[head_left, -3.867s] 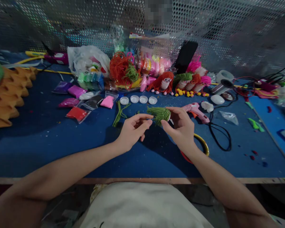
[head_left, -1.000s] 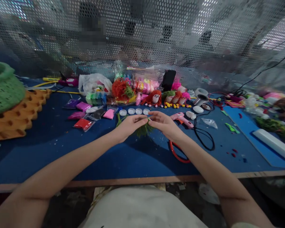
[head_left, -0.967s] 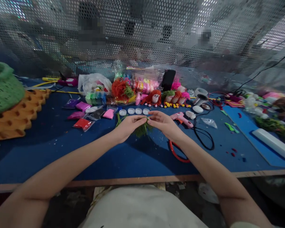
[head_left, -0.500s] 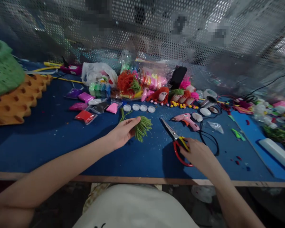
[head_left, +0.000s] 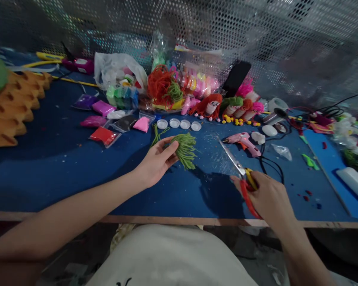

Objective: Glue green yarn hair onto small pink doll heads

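Observation:
A bundle of green yarn [head_left: 185,149] is pinched in my left hand [head_left: 158,161], its loose strands fanning out to the right. More green strands trail on the table behind the fingers. My right hand [head_left: 270,194] grips a pair of scissors [head_left: 235,163] by red and yellow handles, lifted a little off the table; the closed-looking blades point away and to the left. Four-less detail aside, several small white round lids [head_left: 185,124] lie just beyond the yarn. A pink glue gun [head_left: 244,142] rests beyond the scissors.
Yarn-haired dolls [head_left: 212,106] stand at the back beside a black phone [head_left: 237,77]. Colored clay packets [head_left: 104,136] lie at left, near an orange egg tray [head_left: 14,107]. The glue gun's black cord [head_left: 274,171] loops right, beside a blue board [head_left: 325,159].
My right hand has raised the scissors from the table and drawn them right. The yarn bundle has turned slightly in my left hand. The whole view has shifted.

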A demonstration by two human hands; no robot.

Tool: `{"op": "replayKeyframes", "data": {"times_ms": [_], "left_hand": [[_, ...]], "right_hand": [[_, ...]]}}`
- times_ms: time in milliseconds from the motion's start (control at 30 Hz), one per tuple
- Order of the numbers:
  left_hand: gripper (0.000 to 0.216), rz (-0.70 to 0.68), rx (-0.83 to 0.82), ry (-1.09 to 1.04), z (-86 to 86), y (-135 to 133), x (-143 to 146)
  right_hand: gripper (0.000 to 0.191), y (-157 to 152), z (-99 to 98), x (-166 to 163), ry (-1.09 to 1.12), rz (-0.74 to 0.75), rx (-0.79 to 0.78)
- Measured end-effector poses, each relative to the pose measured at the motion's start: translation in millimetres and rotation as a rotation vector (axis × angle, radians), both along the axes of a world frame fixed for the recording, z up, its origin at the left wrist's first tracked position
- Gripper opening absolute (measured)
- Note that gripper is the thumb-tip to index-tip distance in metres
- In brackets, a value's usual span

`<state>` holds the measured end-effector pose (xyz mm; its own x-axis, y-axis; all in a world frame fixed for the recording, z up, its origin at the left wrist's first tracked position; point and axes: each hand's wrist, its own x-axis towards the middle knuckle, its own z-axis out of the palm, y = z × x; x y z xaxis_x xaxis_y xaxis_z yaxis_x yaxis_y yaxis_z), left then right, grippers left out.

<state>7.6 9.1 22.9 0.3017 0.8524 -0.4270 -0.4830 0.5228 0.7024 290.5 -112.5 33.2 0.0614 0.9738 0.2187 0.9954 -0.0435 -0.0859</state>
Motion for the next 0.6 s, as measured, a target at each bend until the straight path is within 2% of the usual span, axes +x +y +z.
{"op": "replayKeyframes", "data": {"times_ms": [100,233,400,600], "left_hand": [[0.035,0.007,0.027,0.008,-1.8,0,0],[0.043,0.009,0.094,0.055,-0.5,-2,-1],[0.059,-0.042,0.237,0.128,3.3,-6,-3],[0.066,-0.076,0.417,0.196,-1.9,-8,-7]], "right_hand": [[0.054,-12,11.0,-13,0.024,0.093,-0.017],[0.063,-19,15.1,-24,-0.119,0.136,-0.015],[0.064,-16,15.2,-26,-0.149,0.220,0.010],[0.065,-16,18.4,-25,-0.169,0.224,-0.013]]}}
